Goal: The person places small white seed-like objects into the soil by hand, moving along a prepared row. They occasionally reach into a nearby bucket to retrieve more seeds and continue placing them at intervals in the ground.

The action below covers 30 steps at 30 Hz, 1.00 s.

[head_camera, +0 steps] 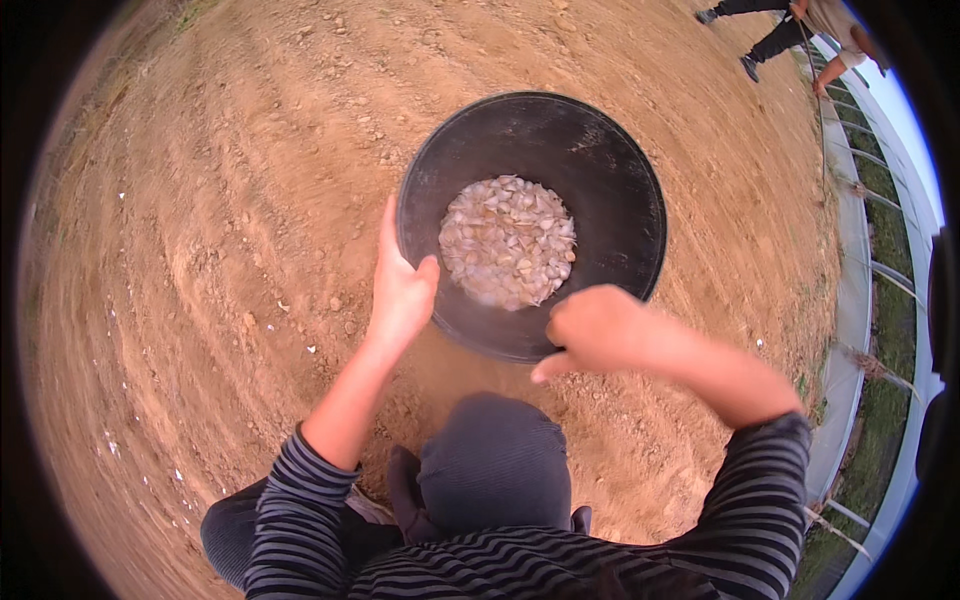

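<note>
A round black bucket [607, 157] stands tilted before my knees, its mouth facing me. Garlic cloves [510, 240], pale and partly in their skins, cover its bottom. My left hand [405, 289] grips the left side of the rim, thumb inside and fingers along the outer wall. Over the near right part of the rim is my right hand [600, 330], blurred, with its fingers curled above the bucket's inside and its thumb out past the rim. Whether it grips the rim or has cloves in it cannot be made out.
Bare, ridged brown soil [247, 187] surrounds me, with small white scraps [112, 446] on the left. At the upper right another person [784, 37] holds a long pole [821, 127]. A greenhouse side with hoops and plastic sheeting [844, 397] runs along the right.
</note>
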Motion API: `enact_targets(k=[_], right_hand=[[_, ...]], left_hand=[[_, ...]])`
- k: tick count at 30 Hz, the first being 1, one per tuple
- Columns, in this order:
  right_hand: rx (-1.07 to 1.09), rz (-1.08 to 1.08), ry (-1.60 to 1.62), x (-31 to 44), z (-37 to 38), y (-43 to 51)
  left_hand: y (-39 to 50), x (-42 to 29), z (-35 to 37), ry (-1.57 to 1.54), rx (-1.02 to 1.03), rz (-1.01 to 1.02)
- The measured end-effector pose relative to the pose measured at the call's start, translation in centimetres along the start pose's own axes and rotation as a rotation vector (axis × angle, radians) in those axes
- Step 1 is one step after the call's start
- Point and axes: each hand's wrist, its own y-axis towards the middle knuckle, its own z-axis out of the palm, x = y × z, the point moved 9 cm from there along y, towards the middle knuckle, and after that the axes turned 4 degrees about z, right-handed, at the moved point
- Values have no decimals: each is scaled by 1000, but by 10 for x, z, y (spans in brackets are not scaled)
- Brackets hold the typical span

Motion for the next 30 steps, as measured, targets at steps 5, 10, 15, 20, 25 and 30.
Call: enact_targets(k=[5, 10, 15, 20, 25, 30], right_hand=[[142, -26, 254, -73, -45, 147], [-400, 417, -29, -133, -53, 225], [-196, 324, -38, -120, 24, 258], [-204, -95, 343, -76, 51, 244], [28, 163, 585, -66, -1, 177], [-413, 32, 1003, -33, -130, 77]], left_hand=[[-9, 0, -4, -23, -8, -21], [-10, -3, -17, 116, -57, 44], [-5, 1, -12, 98, -93, -11], [-13, 4, -14, 159, -162, -4], [-43, 34, -52, 192, -69, -61], [-60, 87, -147, -32, 209, -440]])
